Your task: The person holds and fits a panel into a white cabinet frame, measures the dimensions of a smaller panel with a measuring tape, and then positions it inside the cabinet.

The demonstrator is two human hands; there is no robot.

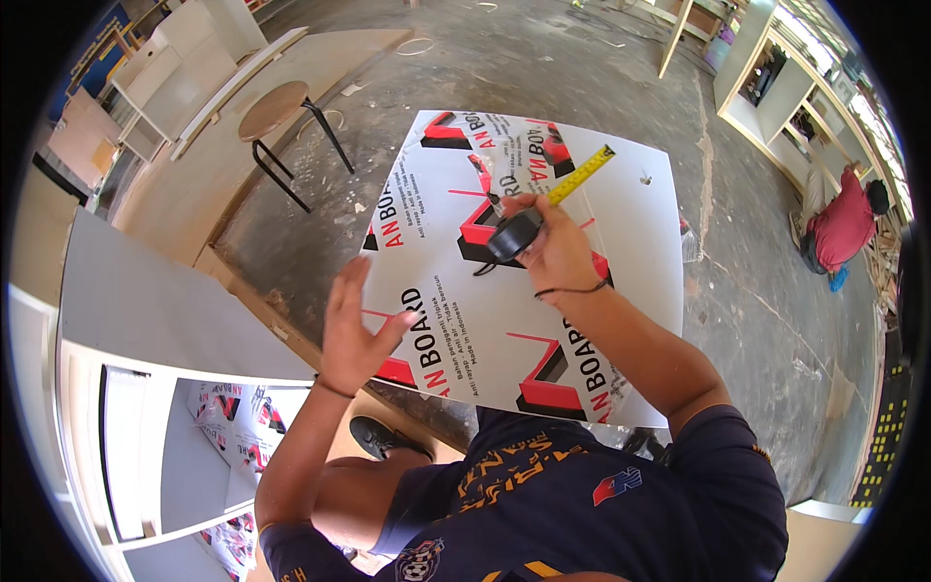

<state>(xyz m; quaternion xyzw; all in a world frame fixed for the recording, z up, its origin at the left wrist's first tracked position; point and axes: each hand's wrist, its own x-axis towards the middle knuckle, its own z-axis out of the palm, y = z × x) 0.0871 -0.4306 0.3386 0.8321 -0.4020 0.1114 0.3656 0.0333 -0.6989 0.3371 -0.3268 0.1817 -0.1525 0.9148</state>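
Observation:
A large white board (640, 252) with red and black print fills the middle, tilted in front of my body. My right hand (558, 247) grips a black tape measure (516, 235) above the board. A short length of its yellow blade (582, 175) sticks out toward the far right. Something thin, perhaps a pencil, shows beside the fingers, too small to be sure. At the board's left edge is my left hand (359, 325), fingers stretched and thumb apart, holding nothing; whether it touches the edge I cannot tell.
A round stool (274, 112) with black legs stands at the far left. Grey cabinet panels (145, 291) flank me on the left. At the right, a person in a red shirt (840, 228) crouches by a wooden cabinet frame (776, 107). Debris dots the concrete floor (756, 320).

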